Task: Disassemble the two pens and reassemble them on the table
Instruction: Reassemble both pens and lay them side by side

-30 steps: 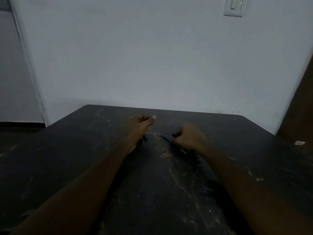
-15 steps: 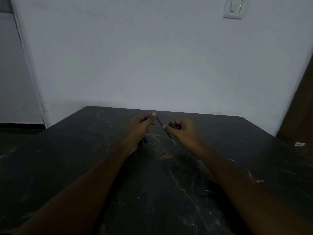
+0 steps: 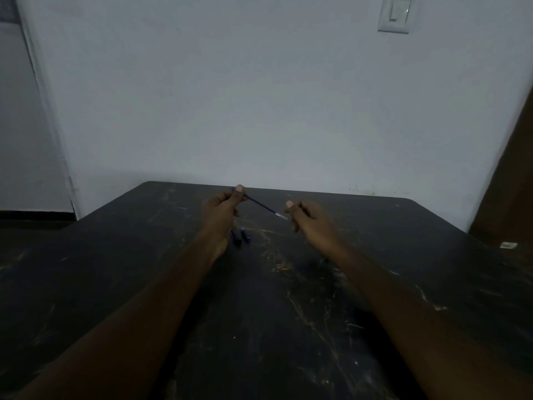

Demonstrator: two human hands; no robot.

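Note:
My left hand is raised above the dark table and pinches the upper end of a thin blue pen refill. The refill slopes down to the right and ends in a pale tip just beside my right hand. That hand's thumb and fingers are curled close to the tip; it is too dim to tell whether they touch it or hold a dark pen part. Two short blue pen pieces lie side by side on the table, just right of my left wrist.
The table is black with pale scratches and reaches back to a white wall. A light switch is high on the wall. A small white object lies beyond the table's right edge, near a brown door.
Both hands have lifted off the table. The blue refill, first hidden, then short between the hands, now shows at greater length as my hands moved apart.

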